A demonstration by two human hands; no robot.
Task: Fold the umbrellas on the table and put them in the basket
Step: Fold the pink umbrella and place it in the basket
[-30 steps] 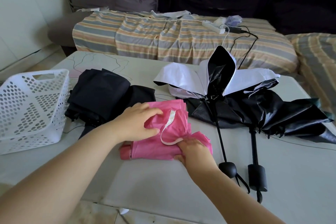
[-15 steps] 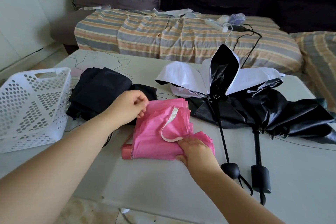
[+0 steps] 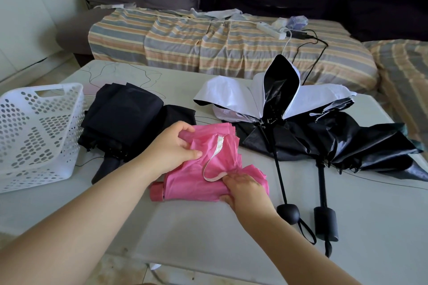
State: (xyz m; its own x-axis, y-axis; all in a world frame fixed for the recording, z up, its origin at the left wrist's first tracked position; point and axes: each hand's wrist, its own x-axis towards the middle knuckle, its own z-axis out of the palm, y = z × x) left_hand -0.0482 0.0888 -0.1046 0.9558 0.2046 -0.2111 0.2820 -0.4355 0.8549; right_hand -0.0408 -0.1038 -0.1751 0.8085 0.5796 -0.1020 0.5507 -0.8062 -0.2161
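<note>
A collapsed pink umbrella [image 3: 196, 183] lies on the pale table [image 3: 208, 233], its handle end pointing left and a white-lined strap looping over the fabric. My left hand [image 3: 172, 146] pinches a fold of pink fabric at its upper left. My right hand [image 3: 245, 188] grips the bunched fabric at its right end, by the strap's end. A white perforated basket [image 3: 34, 136] stands at the left. A black umbrella [image 3: 125, 120] lies beside it. Two half-open umbrellas, one white and black [image 3: 266, 99] and one black [image 3: 347, 146], sprawl at the right with handles toward me.
A striped cushion [image 3: 208, 44] on the couch runs behind the table, carrying a white power strip [image 3: 271, 30] and cables. The table's near edge lies just below my forearms, with floor beneath.
My left hand moved from the pink fabric's left edge down onto it and now pinches a fold. My right hand stays at the right end.
</note>
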